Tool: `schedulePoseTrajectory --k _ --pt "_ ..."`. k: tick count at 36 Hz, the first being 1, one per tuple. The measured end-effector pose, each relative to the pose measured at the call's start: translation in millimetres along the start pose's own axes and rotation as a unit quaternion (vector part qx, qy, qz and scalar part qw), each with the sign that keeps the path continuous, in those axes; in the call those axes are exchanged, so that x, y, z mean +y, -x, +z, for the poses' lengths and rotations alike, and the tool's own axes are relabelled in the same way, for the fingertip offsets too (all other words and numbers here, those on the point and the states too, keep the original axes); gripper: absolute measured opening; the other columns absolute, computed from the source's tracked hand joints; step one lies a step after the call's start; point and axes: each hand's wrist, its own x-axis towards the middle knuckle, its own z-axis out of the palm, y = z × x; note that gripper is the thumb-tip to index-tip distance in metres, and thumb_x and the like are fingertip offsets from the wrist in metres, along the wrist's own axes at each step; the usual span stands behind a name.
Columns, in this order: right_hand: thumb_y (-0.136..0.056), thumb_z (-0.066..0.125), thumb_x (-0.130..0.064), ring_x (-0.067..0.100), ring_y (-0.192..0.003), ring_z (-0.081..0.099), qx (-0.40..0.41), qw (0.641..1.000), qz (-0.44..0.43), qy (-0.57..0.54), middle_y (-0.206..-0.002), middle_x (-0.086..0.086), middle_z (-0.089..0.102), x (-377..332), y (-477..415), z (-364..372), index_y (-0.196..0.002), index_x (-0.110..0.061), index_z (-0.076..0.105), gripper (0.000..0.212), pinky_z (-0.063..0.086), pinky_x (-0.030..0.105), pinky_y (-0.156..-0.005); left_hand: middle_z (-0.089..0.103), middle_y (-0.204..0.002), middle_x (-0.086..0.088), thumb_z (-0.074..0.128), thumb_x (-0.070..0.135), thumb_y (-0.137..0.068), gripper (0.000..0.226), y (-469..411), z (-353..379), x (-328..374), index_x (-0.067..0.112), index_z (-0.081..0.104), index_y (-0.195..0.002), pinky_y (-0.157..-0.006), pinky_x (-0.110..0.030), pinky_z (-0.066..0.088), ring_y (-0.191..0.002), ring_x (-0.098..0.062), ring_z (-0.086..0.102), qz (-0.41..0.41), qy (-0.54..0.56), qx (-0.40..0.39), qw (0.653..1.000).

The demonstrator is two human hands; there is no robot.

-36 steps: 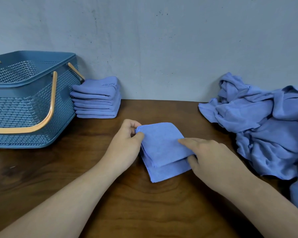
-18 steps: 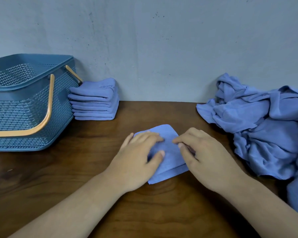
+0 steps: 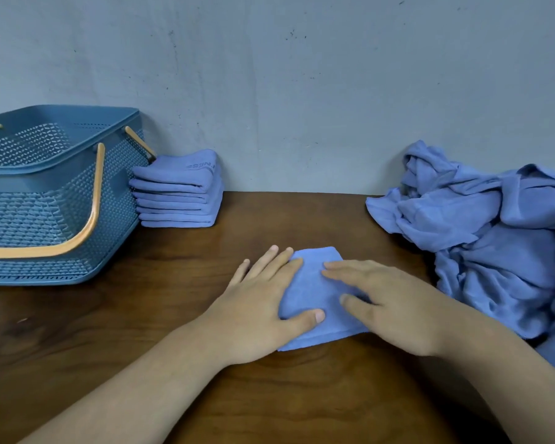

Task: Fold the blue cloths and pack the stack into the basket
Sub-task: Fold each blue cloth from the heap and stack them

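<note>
Two hands, both flat on one cloth; the head camera looks straight down on it. My left hand [image 3: 263, 312] lies palm-down on the left part of the folded cloth [image 3: 314, 290]. Its fingers [image 3: 279, 261] are straight and slightly spread, and the tips reach past the cloth's far left corner onto the table [image 3: 173, 331]. The thumb lies across the fabric near the front edge.

My right hand [image 3: 394, 306] covers the right part, palm-down too. Those fingers are straight and close together, pointing left across the top of the fold, with the thumb lower down on the cloth. Neither hand pinches anything. Both simply press flat.

The cloth is a small blue packet on the brown wooden table, right in front of me near the middle. A layered edge shows at the front between my wrists.

Back left, the stack of folded cloths [image 3: 177, 193] sits on the table against the wall [image 3: 302, 91], several layers high. There is lettering on the top one, too small to read. It stands just beside the blue basket [image 3: 29, 219]; touching or a hair apart, I cannot tell.

The basket stands upright at the left edge, with mesh walls. Its orange handle [image 3: 93, 203] is folded down over the front wall.

On the right, the heap of unfolded cloths [image 3: 494, 238] lies crumpled against the wall. It is close to my right forearm and well apart from the stack.
</note>
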Motion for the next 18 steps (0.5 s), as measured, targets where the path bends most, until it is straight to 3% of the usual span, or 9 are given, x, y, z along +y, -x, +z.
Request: schedulePoseTrajectory --k 2,3,4,6,7,9,11,15,18 --pt "-0.106 0.043 -0.047 -0.004 -0.120 0.051 0.086 0.996 -0.009 -0.012 -0.131 -0.028 0.059 0.1 -2.0 1.3 -0.132 -0.041 0.062 0.033 0.045 0.029 -0.105 -0.012 -0.171 0.030 0.039 0.085 -0.093 0.094 1.1 -1.3 0.0 0.041 0.003 -0.168 -0.132 -0.040 -0.006 -0.150 0.013 -0.028 0.016 0.003 -0.013 1.000" --pt "-0.106 0.044 -0.046 -0.001 -0.115 0.053 0.112 0.994 -0.016 -0.016 -0.124 -0.026 0.060 0.3 -3.6 3.7 -0.129 -0.040 0.062 0.030 0.047 0.028 -0.101 -0.013 -0.171 0.030 0.039 0.085 -0.093 0.095 1.2 -1.9 0.0 0.041 0.001 -0.168 -0.132 -0.040 -0.006 -0.149 0.014 -0.028 0.020 0.004 -0.017 1.000" --pt "-0.107 0.046 -0.045 -0.001 -0.121 0.052 0.119 0.992 -0.022 -0.021 -0.131 -0.026 0.058 1.3 -5.3 7.1 -0.135 -0.037 0.059 0.032 0.043 0.023 -0.105 -0.013 -0.171 0.030 0.040 0.085 -0.093 0.096 1.0 -2.2 0.2 0.041 0.000 -0.168 -0.132 -0.039 -0.006 -0.148 0.015 -0.028 0.023 0.005 -0.022 0.999" --pt "-0.108 0.046 -0.049 -0.005 -0.146 0.031 0.072 0.997 -0.014 -0.030 -0.158 -0.027 0.037 3.3 -8.6 13.3 -0.158 -0.036 0.041 0.052 0.019 0.009 -0.118 -0.013 -0.171 0.031 0.043 0.084 -0.093 0.100 0.9 -2.3 1.0 0.039 -0.005 -0.168 -0.132 -0.038 -0.006 -0.148 0.015 -0.027 0.026 0.009 -0.027 0.999" --pt "-0.107 0.042 -0.055 -0.009 -0.153 0.015 0.031 0.999 0.005 -0.031 -0.165 -0.029 0.022 3.9 -9.1 15.4 -0.164 -0.038 0.028 0.061 0.009 0.010 -0.122 -0.014 -0.170 0.031 0.043 0.084 -0.093 0.101 1.3 -2.0 1.0 0.038 -0.007 -0.168 -0.132 -0.038 -0.006 -0.148 0.015 -0.027 0.027 0.010 -0.027 0.999" --pt "-0.103 0.031 -0.068 -0.013 -0.154 -0.004 -0.029 0.999 0.042 -0.017 -0.167 -0.037 0.001 6.5 -9.4 17.3 -0.166 -0.046 0.010 0.071 0.004 0.026 -0.129 -0.014 -0.170 0.031 0.044 0.084 -0.092 0.103 1.6 -1.1 0.7 0.038 -0.010 -0.167 -0.132 -0.037 -0.006 -0.148 0.016 -0.028 0.027 0.013 -0.026 0.999" --pt "-0.097 0.025 -0.078 -0.013 -0.154 -0.008 -0.045 0.997 0.062 -0.014 -0.165 -0.043 -0.003 8.9 -10.2 17.0 -0.165 -0.051 0.003 0.076 0.002 0.035 -0.131 -0.015 -0.169 0.032 0.045 0.084 -0.092 0.105 1.5 -0.8 0.7 0.037 -0.011 -0.167 -0.132 -0.037 -0.006 -0.147 0.016 -0.029 0.026 0.016 -0.023 0.999" --pt "-0.092 0.024 -0.085 -0.012 -0.154 -0.009 -0.043 0.996 0.080 -0.027 -0.164 -0.044 -0.005 10.8 -11.9 18.3 -0.164 -0.053 0.001 0.082 -0.001 0.037 -0.131 -0.012 -0.170 0.032 0.049 0.084 -0.090 0.107 2.0 0.5 0.0 0.037 -0.009 -0.167 -0.131 -0.034 -0.006 -0.148 0.017 -0.026 0.026 0.039 -0.021 0.999" --pt "-0.098 0.029 -0.079 -0.013 -0.154 -0.006 -0.009 0.994 0.086 -0.067 -0.164 -0.041 -0.001 10.7 -10.2 22.0 -0.164 -0.053 0.011 0.073 0.000 0.034 -0.131 0.013 -0.169 0.034 0.061 0.073 -0.092 0.094 0.3 -2.3 -2.9 0.043 0.012 -0.167 -0.128 -0.025 0.011 -0.153 0.018 0.001 -0.008 0.208 0.064 0.976"
